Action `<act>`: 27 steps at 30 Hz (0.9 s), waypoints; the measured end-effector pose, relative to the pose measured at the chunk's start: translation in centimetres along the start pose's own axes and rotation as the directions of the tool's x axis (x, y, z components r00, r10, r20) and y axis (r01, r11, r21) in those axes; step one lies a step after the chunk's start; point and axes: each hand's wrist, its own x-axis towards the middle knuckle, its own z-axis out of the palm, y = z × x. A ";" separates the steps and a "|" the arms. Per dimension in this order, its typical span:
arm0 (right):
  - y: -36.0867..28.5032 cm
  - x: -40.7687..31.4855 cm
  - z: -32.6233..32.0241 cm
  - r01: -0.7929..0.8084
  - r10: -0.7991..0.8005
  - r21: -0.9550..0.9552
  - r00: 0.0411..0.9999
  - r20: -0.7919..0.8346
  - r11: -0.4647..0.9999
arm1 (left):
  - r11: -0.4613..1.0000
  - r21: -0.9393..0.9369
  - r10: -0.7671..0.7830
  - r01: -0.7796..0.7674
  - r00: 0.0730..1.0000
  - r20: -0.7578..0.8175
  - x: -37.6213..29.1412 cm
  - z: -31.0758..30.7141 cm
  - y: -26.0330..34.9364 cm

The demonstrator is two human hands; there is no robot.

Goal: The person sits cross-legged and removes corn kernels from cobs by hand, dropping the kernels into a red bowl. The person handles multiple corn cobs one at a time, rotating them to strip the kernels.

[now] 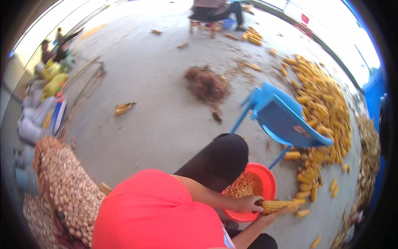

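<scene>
An ear of yellow corn (279,206) lies between my two hands, at the right rim of a red plastic basin (271,183). My left hand (251,204) grips the end of the ear nearer the basin's middle. Along the ear's lower side, my right hand (270,218) holds it from beneath, its fingers reaching towards the far end. Loose corn kernels (245,186) fill part of the basin under my left hand and forearm.
A blue plastic chair (279,118) stands just beyond the basin, beside a large heap of corn ears (323,109). Brown corn silk (205,84) lies on the concrete floor. Filled sacks (40,115) line the left wall. A person (214,12) sits on a stool at the top.
</scene>
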 end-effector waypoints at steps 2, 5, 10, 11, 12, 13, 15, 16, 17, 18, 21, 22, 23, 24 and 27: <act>-0.3 -0.8 1.6 -0.004 0.004 -0.014 1.000 0.010 1.000 | 0.963 -0.243 -0.115 0.116 0.993 0.021 0.6 0.1 -1.2; -0.4 -1.8 3.1 -0.030 0.032 -0.045 0.998 0.058 0.999 | 0.926 -0.346 -0.144 0.150 0.989 0.042 0.3 -0.1 0.5; -0.5 -1.6 4.6 0.062 -0.032 -0.152 0.981 0.189 0.986 | 0.994 -0.102 0.045 -0.051 0.997 -0.055 1.0 -0.6 0.4; -0.8 -1.6 4.9 0.083 -0.046 -0.169 0.976 0.212 0.982 | 0.997 -0.010 0.077 -0.078 0.993 -0.084 1.0 -0.7 0.6; -0.9 -1.5 5.1 0.100 -0.056 -0.180 0.970 0.236 0.979 | 0.991 0.088 0.107 -0.098 0.988 -0.112 0.8 -1.0 0.7; -1.0 -1.3 5.3 0.118 -0.066 -0.190 0.964 0.259 0.975 | 0.976 0.186 0.138 -0.112 0.981 -0.137 0.6 -1.3 0.9; -1.7 -0.7 5.4 0.123 -0.079 -0.158 0.963 0.259 0.980 | 0.946 0.309 0.135 -0.097 0.986 -0.102 -0.1 -1.5 1.6; -2.4 0.4 5.2 0.111 -0.082 -0.113 0.969 0.234 0.987 | 0.924 0.372 0.130 -0.092 0.988 -0.079 -0.5 -1.6 2.0; -3.0 1.6 4.7 0.099 -0.083 -0.067 0.975 0.208 0.993 | 0.918 0.386 0.124 -0.090 0.990 -0.064 -0.8 -1.7 2.3; -3.5 3.2 3.3 0.129 -0.097 -0.088 0.948 0.302 0.988 | 0.912 0.401 0.117 -0.088 0.992 -0.049 -1.3 -1.8 2.6; -4.5 3.9 3.0 0.112 -0.078 -0.103 0.953 0.294 0.988 | 0.905 0.412 0.144 -0.106 0.988 -0.061 -1.8 -1.8 1.4; -5.3 0.9 4.8 0.179 -0.119 -0.115 0.909 0.400 0.977 | 0.904 0.411 0.158 -0.118 0.985 -0.066 -2.0 -1.7 1.2; -5.0 2.3 3.8 0.162 -0.122 -0.067 0.908 0.402 0.985 | 0.908 0.407 0.130 -0.096 0.990 -0.056 -2.3 -1.8 1.3; -6.4 4.5 0.9 0.200 -0.188 0.002 0.917 0.353 0.980 | 0.906 0.407 0.109 -0.113 0.993 0.033 -1.8 -1.2 2.4; -8.4 5.9 -0.8 0.118 -0.151 0.095 0.812 0.564 0.988 | 0.917 0.341 0.196 -0.205 0.979 0.062 -1.2 -0.5 0.9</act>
